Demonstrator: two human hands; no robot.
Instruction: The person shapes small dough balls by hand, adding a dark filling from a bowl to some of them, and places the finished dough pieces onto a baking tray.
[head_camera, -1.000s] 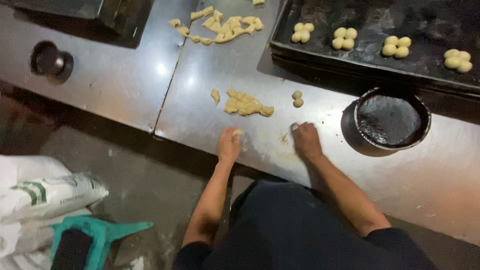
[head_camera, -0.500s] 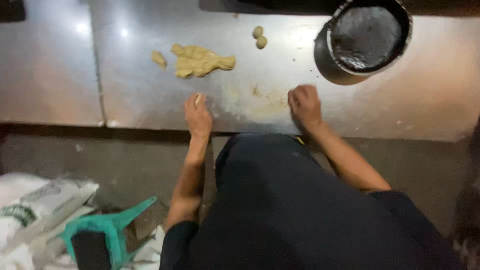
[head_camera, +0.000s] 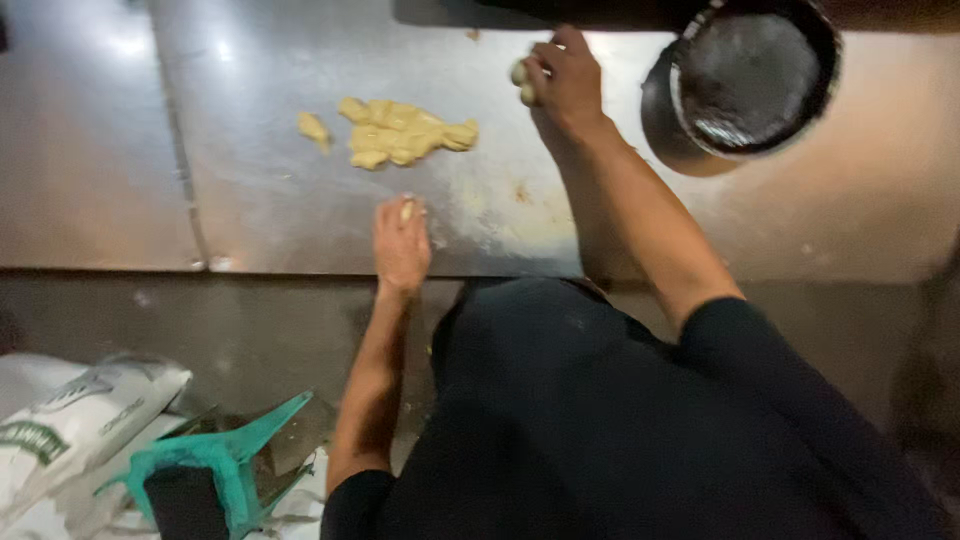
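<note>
Reaching forward, the right hand (head_camera: 565, 75) has left the table (head_camera: 250, 215) edge and now closes on two dough balls (head_camera: 521, 82) beside the pan (head_camera: 755, 75); left hand (head_camera: 401, 245) stays put, curled over a dough bit (head_camera: 406, 210); dough heap (head_camera: 400, 132) untouched; shaping evidently proceeding.

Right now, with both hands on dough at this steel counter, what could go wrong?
The left hand works a small dough piece close to the counter edge, so it might roll off. The right hand picks up dough balls beside the dark round pan and could bump it.
</note>
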